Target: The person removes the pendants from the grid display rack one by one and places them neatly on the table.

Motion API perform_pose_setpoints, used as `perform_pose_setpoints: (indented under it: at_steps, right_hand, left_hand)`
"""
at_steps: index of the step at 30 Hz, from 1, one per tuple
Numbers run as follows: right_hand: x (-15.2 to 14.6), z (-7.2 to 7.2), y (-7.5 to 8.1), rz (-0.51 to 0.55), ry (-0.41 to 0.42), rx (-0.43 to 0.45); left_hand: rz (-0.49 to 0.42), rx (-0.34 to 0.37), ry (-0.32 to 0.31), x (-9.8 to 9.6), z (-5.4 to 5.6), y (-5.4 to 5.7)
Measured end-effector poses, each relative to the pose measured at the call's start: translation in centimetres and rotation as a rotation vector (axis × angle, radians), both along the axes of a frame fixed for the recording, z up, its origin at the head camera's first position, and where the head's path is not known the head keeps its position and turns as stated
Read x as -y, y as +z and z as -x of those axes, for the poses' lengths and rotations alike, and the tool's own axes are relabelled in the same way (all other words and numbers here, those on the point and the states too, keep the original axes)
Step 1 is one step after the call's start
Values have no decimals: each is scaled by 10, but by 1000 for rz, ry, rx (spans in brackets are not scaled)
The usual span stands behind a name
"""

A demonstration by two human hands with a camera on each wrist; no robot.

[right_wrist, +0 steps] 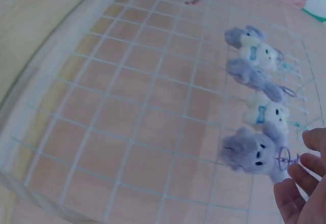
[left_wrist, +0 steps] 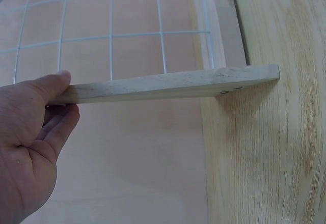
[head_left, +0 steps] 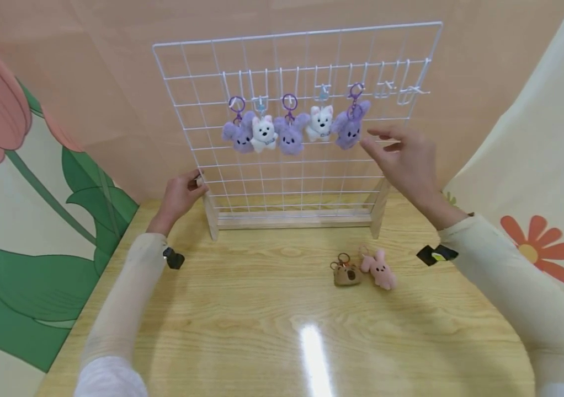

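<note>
Clock directions are read off the head view. A white wire grid rack (head_left: 302,187) stands upright on a light wood-grain tabletop (head_left: 212,309). At its 8 o'clock, the left hand (head_left: 180,193) grips a flat pale wooden side post (left_wrist: 173,84), thumb on one edge and fingers on the opposite one.

The right hand (head_left: 408,157) is at 4 o'clock from a fuzzy purple long-eared plush keychain (head_left: 347,132), its fingers gently bent, thumb and forefinger parted, with nothing between them. Its fingertips are just beside this plush and its thin purple metal ring (right_wrist: 284,159); whether they touch either, I cannot tell. The plush hangs by that ring from a white wire hook on the rack.

Towards 9 o'clock from it, four more keychains hang in a row: a white plush dog (head_left: 320,122), a second purple plush (head_left: 289,138), another white dog (head_left: 264,133) and a third purple plush (head_left: 242,138). Towards 2 o'clock from it are two white wire hooks (head_left: 386,88).

On the tabletop, from the rack's right wooden foot (head_left: 378,220), a brown boxy plush keychain (head_left: 346,275) lies at 7 o'clock and a pink long-eared plush keychain (head_left: 382,271) at 6 o'clock, just beside each other. Peach-coloured cloth (head_left: 113,55) hangs behind, towards 12 o'clock.
</note>
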State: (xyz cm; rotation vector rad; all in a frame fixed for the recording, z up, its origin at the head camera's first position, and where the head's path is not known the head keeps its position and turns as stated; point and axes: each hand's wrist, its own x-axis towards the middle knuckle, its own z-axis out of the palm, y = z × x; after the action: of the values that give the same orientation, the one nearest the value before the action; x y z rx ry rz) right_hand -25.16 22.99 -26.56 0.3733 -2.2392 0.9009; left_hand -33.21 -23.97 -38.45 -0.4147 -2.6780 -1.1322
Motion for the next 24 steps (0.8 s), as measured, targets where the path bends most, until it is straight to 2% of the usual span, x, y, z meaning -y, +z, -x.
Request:
perform_pose_setpoints:
  at_steps: [10,16,24]
  right_hand:
    - [4,20,23,64,-51,-8]
    - [4,35,26,82,-70,-9]
    - [10,44,27,119,-52,-3]
  left_hand:
    - [-17,3,-1,1,1,0]
    - [-17,-7,-2,1,3,-2]
    - [-5,-11,1,1,2,-2]
